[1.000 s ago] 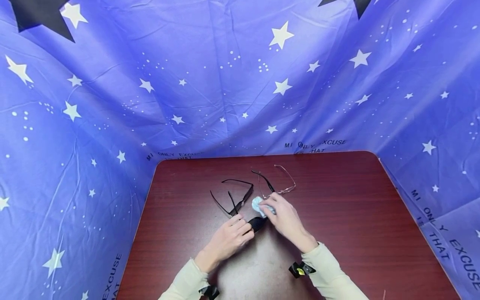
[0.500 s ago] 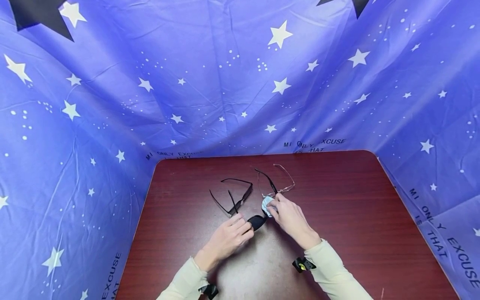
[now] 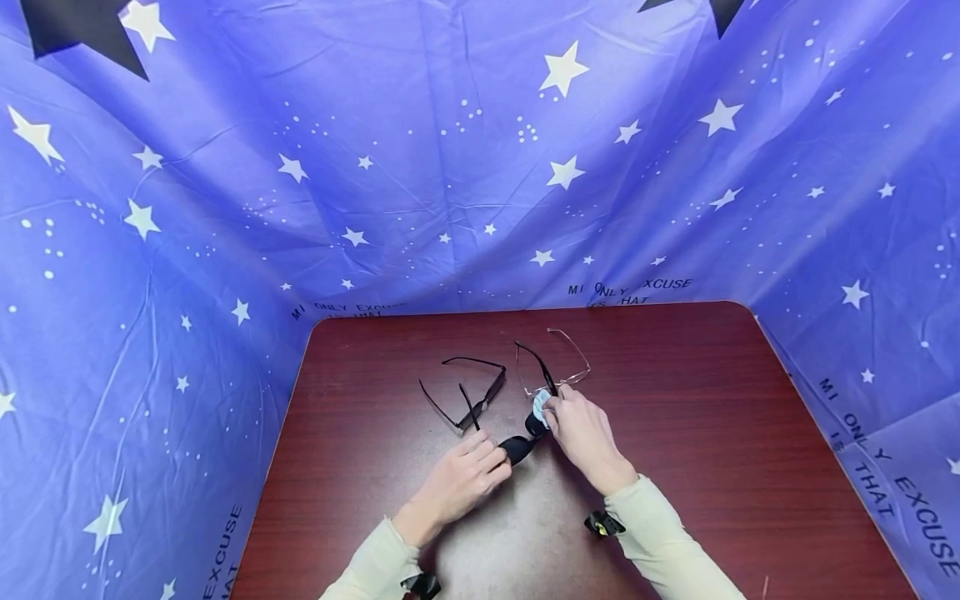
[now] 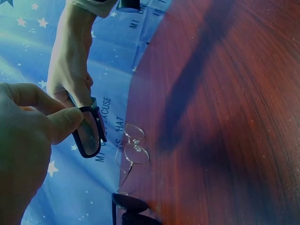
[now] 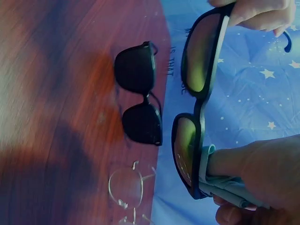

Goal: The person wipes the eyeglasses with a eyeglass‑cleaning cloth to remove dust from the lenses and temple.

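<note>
My left hand point(image 3: 453, 483) pinches one end of a pair of black-framed sunglasses point(image 3: 516, 450), raised over the table. In the right wrist view the lenses point(image 5: 201, 56) have a yellow-orange sheen. A light blue cloth point(image 3: 540, 408) is bunched in my right hand point(image 3: 588, 437), its thumb and fingers closing on the far lens with the cloth between. From the left wrist, my thumb and forefinger point(image 4: 68, 123) show gripping the frame's corner. Part of the far lens is hidden behind the cloth and fingers.
A second pair of black sunglasses point(image 5: 135, 70) lies on the dark red table point(image 3: 712, 400) with its temples spread. Beside it, further right, are thin clear-metal eyeglasses point(image 3: 573, 379). A blue star-patterned curtain point(image 3: 450, 167) surrounds the table's back and sides.
My right hand and the cloth have shifted slightly to the right along the sunglasses, baring more of the frame. The left hand keeps its grip nearly in place.
</note>
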Available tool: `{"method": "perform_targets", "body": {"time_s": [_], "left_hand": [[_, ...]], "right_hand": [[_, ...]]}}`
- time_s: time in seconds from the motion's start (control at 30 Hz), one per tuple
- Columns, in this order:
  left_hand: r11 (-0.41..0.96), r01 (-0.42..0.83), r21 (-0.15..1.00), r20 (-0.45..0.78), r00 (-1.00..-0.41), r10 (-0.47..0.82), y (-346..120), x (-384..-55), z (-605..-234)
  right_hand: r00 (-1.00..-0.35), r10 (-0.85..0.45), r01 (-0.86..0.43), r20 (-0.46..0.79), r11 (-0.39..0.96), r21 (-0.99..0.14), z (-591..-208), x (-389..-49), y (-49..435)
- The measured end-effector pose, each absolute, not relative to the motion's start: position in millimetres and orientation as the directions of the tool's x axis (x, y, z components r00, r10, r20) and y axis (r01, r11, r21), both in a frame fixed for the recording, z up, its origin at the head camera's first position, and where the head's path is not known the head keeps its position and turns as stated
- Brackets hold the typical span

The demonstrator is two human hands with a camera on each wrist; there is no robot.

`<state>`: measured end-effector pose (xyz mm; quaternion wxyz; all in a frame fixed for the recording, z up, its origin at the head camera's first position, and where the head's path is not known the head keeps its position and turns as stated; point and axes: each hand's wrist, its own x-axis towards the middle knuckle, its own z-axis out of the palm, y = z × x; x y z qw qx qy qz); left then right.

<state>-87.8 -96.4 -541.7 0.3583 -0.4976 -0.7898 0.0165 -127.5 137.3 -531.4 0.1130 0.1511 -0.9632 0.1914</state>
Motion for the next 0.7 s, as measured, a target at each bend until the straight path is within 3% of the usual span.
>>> {"method": "perform_targets", "body": {"time_s": [0.23, 0.7], "left_hand": [[0.506, 0.785, -0.357, 0.555, -0.258, 0.791, -100, -89, -540], [0.49, 0.803, -0.339, 0.546, -0.256, 0.798, -95, -86, -542]], "right_hand": [[-0.943, -0.279, -0.332, 0.183, 0.841, -0.427, -528, -122, 131], [-0.955, -0.244, -0.29, 0.167, 0.883, -0.37, -540, -129, 140]]}}
